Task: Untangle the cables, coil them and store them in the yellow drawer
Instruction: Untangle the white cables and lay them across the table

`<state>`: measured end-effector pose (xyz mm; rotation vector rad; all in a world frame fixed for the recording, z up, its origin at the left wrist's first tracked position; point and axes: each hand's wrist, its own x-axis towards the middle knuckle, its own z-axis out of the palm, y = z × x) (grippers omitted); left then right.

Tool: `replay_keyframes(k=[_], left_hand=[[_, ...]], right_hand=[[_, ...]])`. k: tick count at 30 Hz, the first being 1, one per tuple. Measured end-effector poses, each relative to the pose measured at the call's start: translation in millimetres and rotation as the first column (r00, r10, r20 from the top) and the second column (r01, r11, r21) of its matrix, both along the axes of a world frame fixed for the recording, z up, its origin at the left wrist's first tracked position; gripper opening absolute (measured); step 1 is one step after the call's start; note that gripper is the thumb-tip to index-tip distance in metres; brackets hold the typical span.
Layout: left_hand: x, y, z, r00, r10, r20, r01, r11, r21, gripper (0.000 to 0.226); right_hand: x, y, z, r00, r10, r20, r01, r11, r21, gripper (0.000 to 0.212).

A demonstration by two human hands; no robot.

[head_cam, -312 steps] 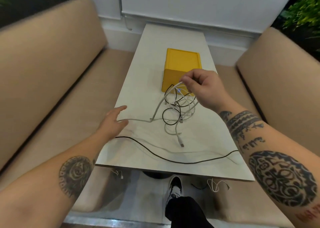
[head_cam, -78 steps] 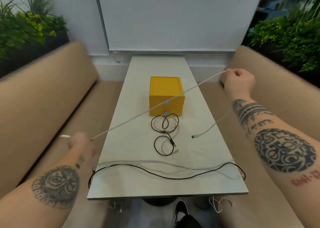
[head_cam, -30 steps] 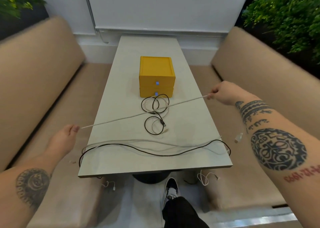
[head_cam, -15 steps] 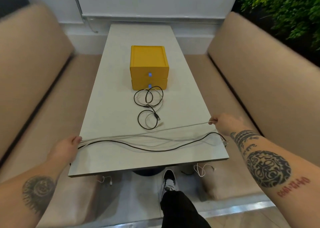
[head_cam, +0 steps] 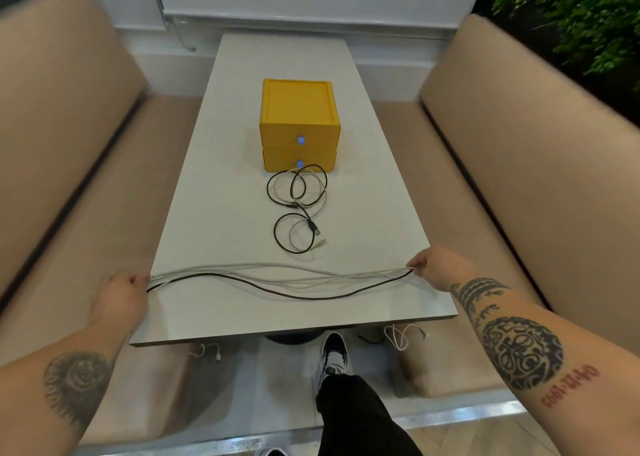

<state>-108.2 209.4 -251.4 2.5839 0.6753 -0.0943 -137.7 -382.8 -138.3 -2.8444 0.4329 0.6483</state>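
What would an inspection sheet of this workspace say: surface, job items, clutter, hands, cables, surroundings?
Surface: white table, long, bearing the items below.
Job's things: yellow drawer unit, both drawers closed.
Clutter: nothing seen.
Hands: left hand and right hand each grip one end of the straightened cables.
Cables: straightened cables lie across the near edge; tangled cables, black and white, sit before the unit; loose ends hang below the table.
Surroundings: beige benches on both sides; plant far right.

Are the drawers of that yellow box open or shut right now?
Shut. Both fronts of the yellow box sit pushed in, neither pulled out; the looped cables lie outside on the table.
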Motion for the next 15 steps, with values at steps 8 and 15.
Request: replay_keyframes(k=[8,15], left_hand=[[-7.0,-34.1,31.5,0.994,-0.101,0.051,0.103,0.994,-0.036,0.062],[-5.3,-114.6,54.5,0.717,-0.697,-0.011,0.693,0.71,0.131,0.071]], right_hand=[[4.7,19.6,1.7,0.989,0.105,0.108,-0.111,0.993,0.045,0.037],[-0.3,97.9,4.5,0.879,0.455,0.143,-0.476,0.856,0.202,0.056]])
